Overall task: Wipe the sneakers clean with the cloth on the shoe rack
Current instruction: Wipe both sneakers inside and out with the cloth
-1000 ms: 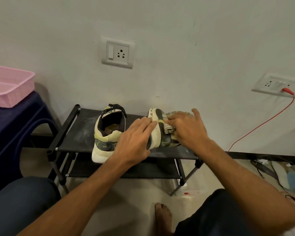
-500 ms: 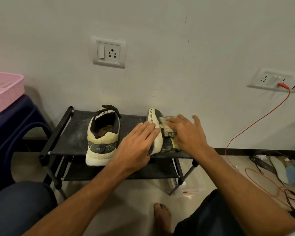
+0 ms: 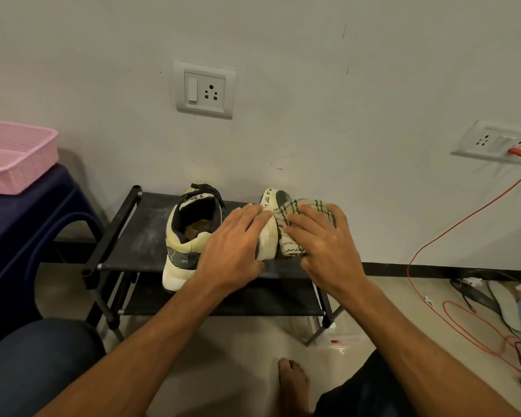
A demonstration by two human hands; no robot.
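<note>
Two pale yellow and grey sneakers sit on the top shelf of a black shoe rack [image 3: 133,239]. The left sneaker [image 3: 187,239] stands upright with its heel toward me. The right sneaker [image 3: 269,224] lies tipped on its side, sole facing left. My left hand [image 3: 235,242] lies flat against that sole and steadies it. My right hand [image 3: 322,245] presses a white checked cloth [image 3: 289,233] onto the sneaker's upper, which the cloth and hand mostly hide.
A pink basket [image 3: 15,155] rests on a dark blue stool [image 3: 27,218] at the left. Wall sockets [image 3: 205,90] sit above the rack. A red cable [image 3: 451,236] and other wires trail over the floor at the right. My bare foot [image 3: 292,383] is below the rack.
My right hand has slid the cloth back along the tipped sneaker, so more of the cloth now shows. My left hand has stayed on the sole.
</note>
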